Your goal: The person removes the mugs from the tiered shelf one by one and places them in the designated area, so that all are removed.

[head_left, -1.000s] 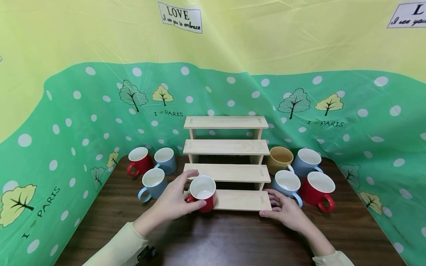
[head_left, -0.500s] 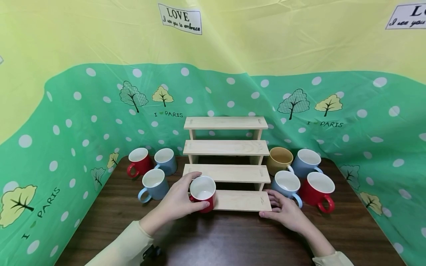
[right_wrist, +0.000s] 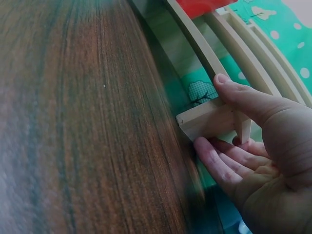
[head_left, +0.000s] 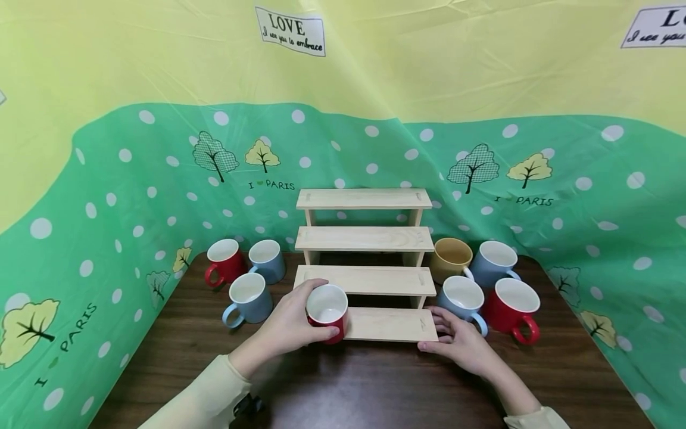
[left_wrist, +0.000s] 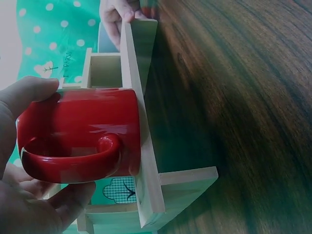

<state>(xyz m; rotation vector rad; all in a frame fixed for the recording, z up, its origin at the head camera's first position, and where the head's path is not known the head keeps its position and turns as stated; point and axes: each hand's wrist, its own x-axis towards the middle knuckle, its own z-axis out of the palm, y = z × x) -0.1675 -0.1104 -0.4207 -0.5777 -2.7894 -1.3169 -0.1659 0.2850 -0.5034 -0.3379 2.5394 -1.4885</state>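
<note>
A red mug [head_left: 335, 335] with a white inside stands upright at the left end of the lowest step of a wooden stepped rack [head_left: 390, 325]. My left hand [head_left: 289, 322] holds it from the left, thumb at the front and fingers round the far side. In the left wrist view the mug's handle [left_wrist: 73, 165] points toward the camera, and its base is right at the step's surface. My right hand [head_left: 462, 344] grips the right end of the lowest step. The right wrist view has its thumb on the front edge and fingers against the side panel [right_wrist: 209, 122].
Left of the rack stand another red mug [head_left: 230, 266] and two blue mugs [head_left: 253, 304]. On its right are a tan mug [head_left: 449, 265], two blue mugs [head_left: 493, 268] and a red mug [head_left: 509, 310], close by my right hand. A patterned cloth [head_left: 370, 155] hangs behind.
My left hand has shifted slightly right and closer round the red mug, covering its handle in the head view. The mug and my right hand have hardly moved.
</note>
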